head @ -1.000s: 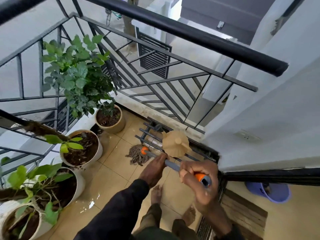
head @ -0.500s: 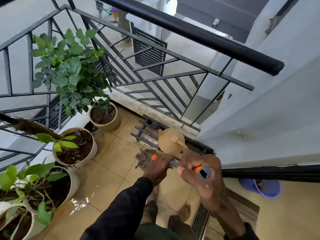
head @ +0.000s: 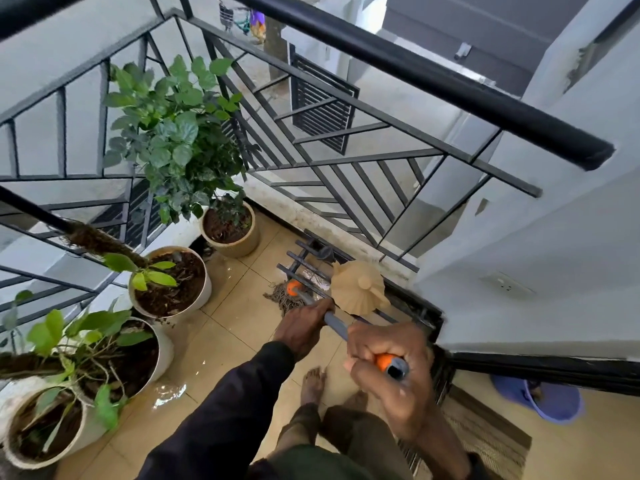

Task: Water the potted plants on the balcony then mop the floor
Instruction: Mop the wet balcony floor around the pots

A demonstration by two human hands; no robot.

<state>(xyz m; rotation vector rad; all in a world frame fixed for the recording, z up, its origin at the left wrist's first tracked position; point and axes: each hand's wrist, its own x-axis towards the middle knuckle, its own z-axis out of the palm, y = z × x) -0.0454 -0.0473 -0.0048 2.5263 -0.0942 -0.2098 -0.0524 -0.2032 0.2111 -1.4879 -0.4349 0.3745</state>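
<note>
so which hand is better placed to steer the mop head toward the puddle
Probably left: the left hand grips the mop shaft low, nearest the mop head; the right hand holds the orange top end.

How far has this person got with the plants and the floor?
Watering looks done: the beige plastic watering can stands set down by the railing, and the soil in the white round pot looks dark. Mopping is in hand: the left hand and right hand grip the grey mop handle, its stringy mop head on the tan floor tiles. Left to do: a shiny puddle beside the pots.
</note>
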